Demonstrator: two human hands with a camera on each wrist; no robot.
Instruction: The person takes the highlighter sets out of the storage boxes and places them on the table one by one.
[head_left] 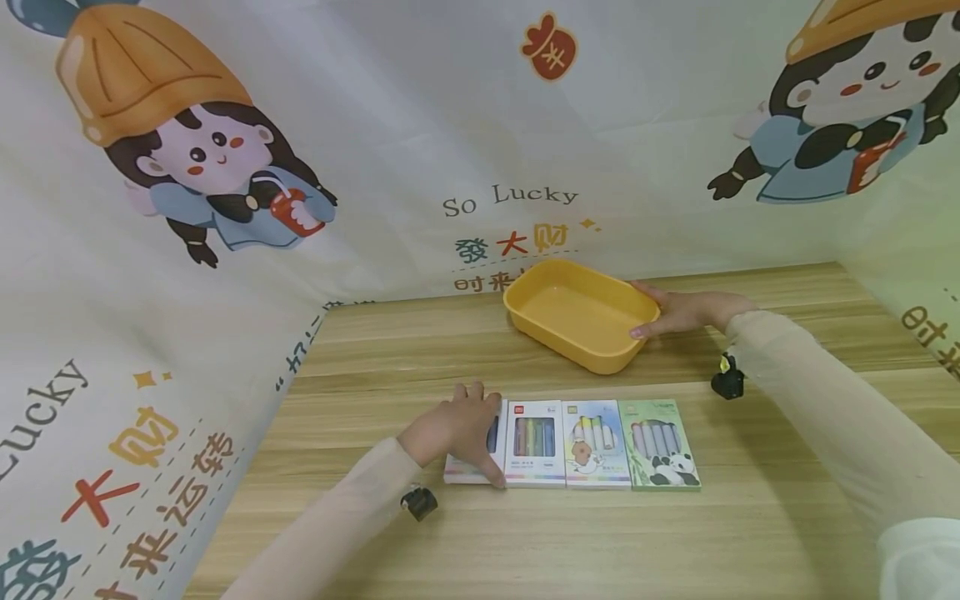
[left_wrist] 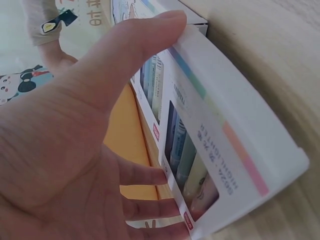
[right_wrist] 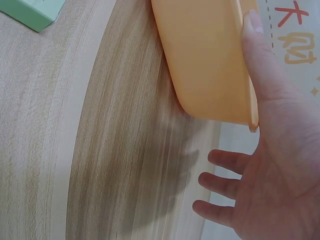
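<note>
My left hand (head_left: 459,429) spans a white box of highlighters (left_wrist: 235,150), thumb at its near edge and fingertips at its far edge. That box is leftmost in a row on the table. Touching it on the right is a second white box (head_left: 535,475) with a window of coloured pens. Beyond lie a blue-and-white box (head_left: 597,467) with a cartoon and a green panda box (head_left: 651,417). At the right end of a yellow tray (head_left: 570,312), my right hand (head_left: 686,312) rests its thumb on the rim. Its visible fingers are spread, apart from the tray in the right wrist view.
The wood-grain table (head_left: 570,542) bears the row of boxes, with the tray behind them against the back. A white printed cloth (head_left: 390,167) with cartoon figures and lettering hangs at the back and sides. A black wrist camera (head_left: 727,379) sits by the right sleeve.
</note>
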